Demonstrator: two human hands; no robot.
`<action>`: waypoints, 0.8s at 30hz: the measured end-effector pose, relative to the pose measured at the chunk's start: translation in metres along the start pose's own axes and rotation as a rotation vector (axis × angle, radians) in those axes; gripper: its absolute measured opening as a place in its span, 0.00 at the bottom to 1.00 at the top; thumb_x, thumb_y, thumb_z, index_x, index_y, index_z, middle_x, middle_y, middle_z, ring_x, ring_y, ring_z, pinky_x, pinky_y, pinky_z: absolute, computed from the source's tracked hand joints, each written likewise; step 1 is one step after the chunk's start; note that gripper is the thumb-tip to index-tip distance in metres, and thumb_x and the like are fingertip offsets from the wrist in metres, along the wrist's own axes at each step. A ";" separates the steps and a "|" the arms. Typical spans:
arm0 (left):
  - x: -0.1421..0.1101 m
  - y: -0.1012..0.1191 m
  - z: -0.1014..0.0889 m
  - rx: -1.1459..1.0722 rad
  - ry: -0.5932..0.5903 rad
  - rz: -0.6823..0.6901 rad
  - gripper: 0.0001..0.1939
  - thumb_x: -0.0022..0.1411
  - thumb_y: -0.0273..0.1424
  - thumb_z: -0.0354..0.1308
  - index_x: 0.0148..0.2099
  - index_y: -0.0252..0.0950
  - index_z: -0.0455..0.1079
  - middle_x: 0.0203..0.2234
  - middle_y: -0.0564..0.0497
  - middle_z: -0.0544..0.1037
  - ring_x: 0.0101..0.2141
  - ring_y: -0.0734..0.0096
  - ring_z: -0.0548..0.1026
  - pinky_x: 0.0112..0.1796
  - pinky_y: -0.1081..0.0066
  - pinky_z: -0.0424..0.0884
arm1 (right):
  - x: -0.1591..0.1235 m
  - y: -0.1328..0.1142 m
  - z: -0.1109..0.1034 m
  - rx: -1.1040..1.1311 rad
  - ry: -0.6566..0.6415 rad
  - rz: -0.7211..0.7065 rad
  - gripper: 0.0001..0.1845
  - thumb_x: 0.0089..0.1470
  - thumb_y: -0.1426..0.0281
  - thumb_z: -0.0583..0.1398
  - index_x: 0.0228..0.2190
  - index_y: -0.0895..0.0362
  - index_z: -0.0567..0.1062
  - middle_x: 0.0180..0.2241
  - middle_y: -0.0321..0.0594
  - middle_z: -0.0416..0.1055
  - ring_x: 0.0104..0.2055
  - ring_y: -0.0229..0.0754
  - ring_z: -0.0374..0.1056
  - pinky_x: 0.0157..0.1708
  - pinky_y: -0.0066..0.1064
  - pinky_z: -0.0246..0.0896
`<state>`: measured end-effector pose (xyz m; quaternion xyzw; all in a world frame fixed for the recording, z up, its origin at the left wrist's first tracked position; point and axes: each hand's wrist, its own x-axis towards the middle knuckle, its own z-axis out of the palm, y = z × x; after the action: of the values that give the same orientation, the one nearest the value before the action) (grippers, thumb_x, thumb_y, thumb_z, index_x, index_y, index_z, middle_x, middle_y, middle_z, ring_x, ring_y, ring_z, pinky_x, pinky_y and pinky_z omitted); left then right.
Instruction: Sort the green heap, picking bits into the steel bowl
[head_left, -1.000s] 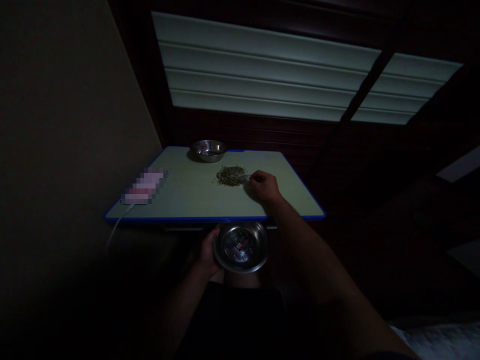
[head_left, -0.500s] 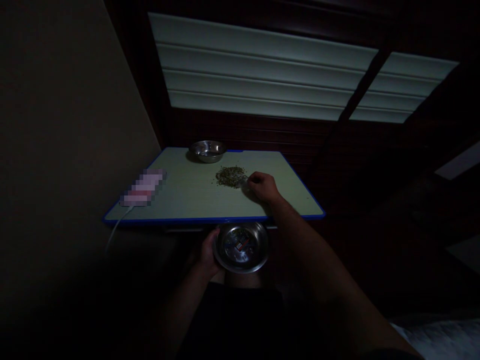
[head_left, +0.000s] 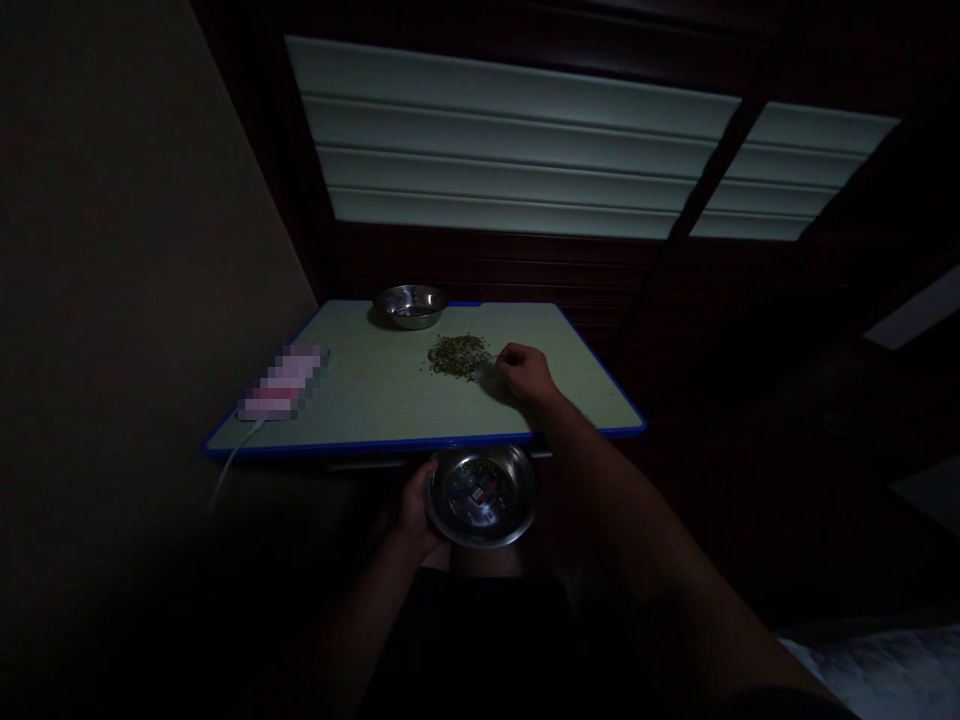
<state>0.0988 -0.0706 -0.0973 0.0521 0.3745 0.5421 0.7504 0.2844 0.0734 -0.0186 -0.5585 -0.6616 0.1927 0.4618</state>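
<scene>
My left hand (head_left: pixel 418 500) grips the left rim of a shiny steel bowl (head_left: pixel 442 520), held just under the near edge of the table (head_left: pixel 375 405). Inside that bowl lie a few small greenish bits and a dark and red patch, perhaps a label. On the tabletop is a loose pile of small green-brown grains (head_left: pixel 456 355). My right hand (head_left: pixel 526 372) is closed in a pinch at the pile's right side. From its fingers a small, thin, see-through piece (head_left: pixel 486 370) reaches to the grains; its exact kind is too dim to make out.
A second steel bowl (head_left: pixel 411 308) stands at the table's far edge. A pixelated pink item (head_left: pixel 285 382) with a white cable (head_left: pixel 234 462) lies at the left, near a wall (head_left: pixel 150 200). Dark wood with pale slatted panels (head_left: pixel 495 140) rises behind the table.
The view has shifted slightly. My right hand and the see-through piece stay beside the grains, with hardly any movement. My left hand keeps the bowl in the same place.
</scene>
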 end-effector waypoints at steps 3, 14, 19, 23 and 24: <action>-0.001 0.000 0.002 0.007 0.012 0.008 0.08 0.56 0.32 0.57 0.32 0.33 0.76 0.24 0.48 0.81 0.27 0.64 0.78 0.35 0.65 0.73 | 0.000 0.000 0.000 -0.001 0.009 0.013 0.06 0.41 0.69 0.56 0.21 0.57 0.72 0.21 0.33 0.68 0.27 0.36 0.62 0.29 0.28 0.54; -0.001 0.001 0.001 0.027 0.009 -0.005 0.09 0.57 0.33 0.57 0.33 0.33 0.76 0.25 0.48 0.81 0.27 0.64 0.78 0.34 0.65 0.74 | 0.000 -0.003 -0.002 -0.010 0.045 0.026 0.06 0.39 0.69 0.56 0.21 0.57 0.72 0.22 0.33 0.69 0.28 0.37 0.63 0.32 0.29 0.56; 0.001 -0.001 -0.002 0.022 -0.018 0.012 0.08 0.56 0.32 0.58 0.32 0.33 0.76 0.24 0.48 0.81 0.26 0.64 0.78 0.35 0.66 0.74 | 0.000 -0.005 -0.003 -0.028 0.088 0.049 0.06 0.39 0.70 0.55 0.21 0.57 0.72 0.21 0.33 0.68 0.28 0.37 0.62 0.31 0.29 0.55; 0.003 -0.002 -0.004 0.031 -0.049 0.008 0.09 0.57 0.33 0.59 0.31 0.33 0.76 0.24 0.48 0.81 0.27 0.63 0.78 0.37 0.65 0.73 | 0.000 -0.004 -0.003 -0.012 0.086 0.054 0.06 0.39 0.69 0.55 0.20 0.57 0.72 0.21 0.34 0.68 0.27 0.37 0.62 0.31 0.29 0.56; 0.003 -0.003 -0.005 0.031 -0.057 0.014 0.09 0.57 0.33 0.59 0.32 0.33 0.76 0.25 0.48 0.81 0.28 0.63 0.78 0.37 0.65 0.73 | 0.000 -0.003 -0.003 -0.011 0.080 0.057 0.06 0.39 0.69 0.55 0.21 0.57 0.72 0.21 0.34 0.68 0.27 0.37 0.62 0.31 0.29 0.56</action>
<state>0.0980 -0.0706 -0.1039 0.0818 0.3609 0.5400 0.7560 0.2848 0.0713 -0.0146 -0.5868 -0.6276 0.1798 0.4791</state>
